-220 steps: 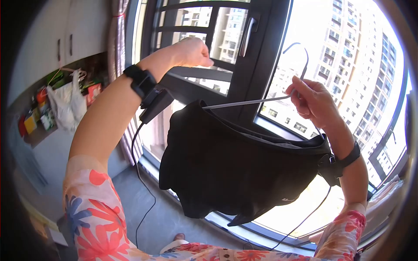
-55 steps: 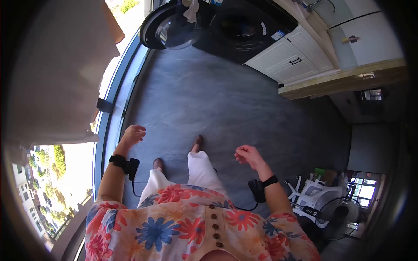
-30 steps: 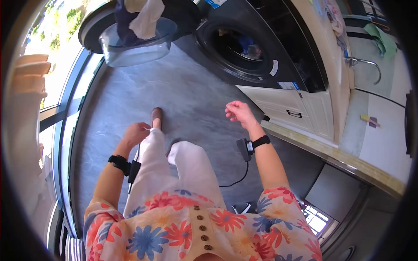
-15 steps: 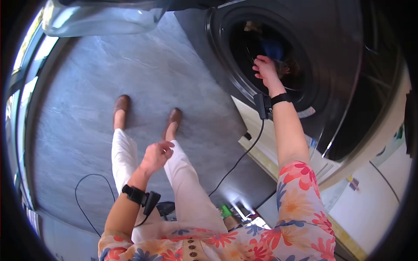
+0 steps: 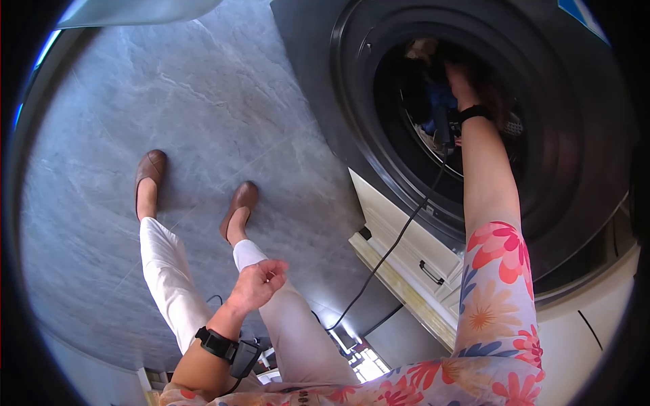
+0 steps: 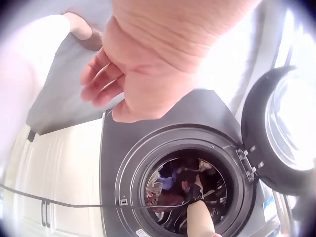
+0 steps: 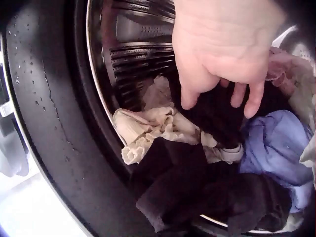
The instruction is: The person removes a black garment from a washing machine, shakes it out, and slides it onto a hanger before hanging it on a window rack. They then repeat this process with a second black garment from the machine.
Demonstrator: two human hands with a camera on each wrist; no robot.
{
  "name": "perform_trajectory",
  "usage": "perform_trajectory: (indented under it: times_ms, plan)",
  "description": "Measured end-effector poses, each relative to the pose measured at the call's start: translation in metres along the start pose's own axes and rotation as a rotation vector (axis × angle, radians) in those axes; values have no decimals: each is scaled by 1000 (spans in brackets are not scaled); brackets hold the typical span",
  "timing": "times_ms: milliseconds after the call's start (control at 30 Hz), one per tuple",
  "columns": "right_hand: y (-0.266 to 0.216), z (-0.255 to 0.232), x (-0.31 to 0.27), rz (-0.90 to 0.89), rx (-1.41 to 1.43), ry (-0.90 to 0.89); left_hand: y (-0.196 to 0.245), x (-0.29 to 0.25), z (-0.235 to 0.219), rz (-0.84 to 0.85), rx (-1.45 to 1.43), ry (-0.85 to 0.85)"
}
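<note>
Inside the drum of the black washing machine (image 5: 352, 101), my right hand (image 5: 462, 84) reaches in among clothes. The right wrist view has that hand (image 7: 224, 54) over black cloth (image 7: 173, 177), fingers extended downward and thumb apart; whether the fingertips touch the cloth I cannot tell. Cream lace cloth (image 7: 153, 127) lies to one side, blue cloth (image 7: 276, 143) to the other. My left hand (image 5: 257, 285) hangs over the legs, holding nothing, its fingers loosely bent; the left wrist view has it (image 6: 148, 64) above the machine's front (image 6: 163, 118).
The round glass door (image 6: 291, 118) stands swung out on its hinge. White cabinet doors (image 6: 64, 173) adjoin the machine. A black cable (image 5: 399, 237) runs from the right wrist across to the body. Grey floor (image 5: 203, 88) lies around the brown shoes (image 5: 152, 166).
The black garment on a hanger from the earliest frame is out of view. The body has moved to the washing machine, and my right hand has gone from its opening deeper into the drum.
</note>
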State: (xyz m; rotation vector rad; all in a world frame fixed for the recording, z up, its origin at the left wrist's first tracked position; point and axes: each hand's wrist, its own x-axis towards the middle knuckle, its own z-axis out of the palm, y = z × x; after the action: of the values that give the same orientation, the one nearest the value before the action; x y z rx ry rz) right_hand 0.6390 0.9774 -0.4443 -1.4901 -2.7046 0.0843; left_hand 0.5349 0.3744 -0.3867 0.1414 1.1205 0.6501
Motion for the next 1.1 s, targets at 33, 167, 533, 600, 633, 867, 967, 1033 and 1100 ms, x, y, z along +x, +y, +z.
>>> perform_trajectory:
  times_ms: [33,167,533,600,633,867,967,1033,1100]
  plan:
    - [14,9,4,-97,66,-46,-3,2,0,-16,14,-23]
    - [8,4,-20,147,-200,-189,-7,8,-1,53,-91,-1]
    - [-109,-112,-230,924,1680,-555,-12,-6,-18,-98,-239,76]
    - [-121,-139,-257,1051,1809,-519,1,-15,-23,-88,-215,104]
    - [-126,-151,-272,1012,1894,-566,7,-19,-25,-80,-203,128]
    - [-166,-208,-353,976,1806,-863,86,-31,-21,98,-231,-33]
    - [-190,-233,-366,982,1779,-931,134,-27,-7,95,-339,-41]
    - [-202,-250,-375,1002,1724,-1003,152,-25,7,92,-385,-25]
    - [-207,-267,-384,980,1765,-1052,165,-24,28,64,-549,-85]
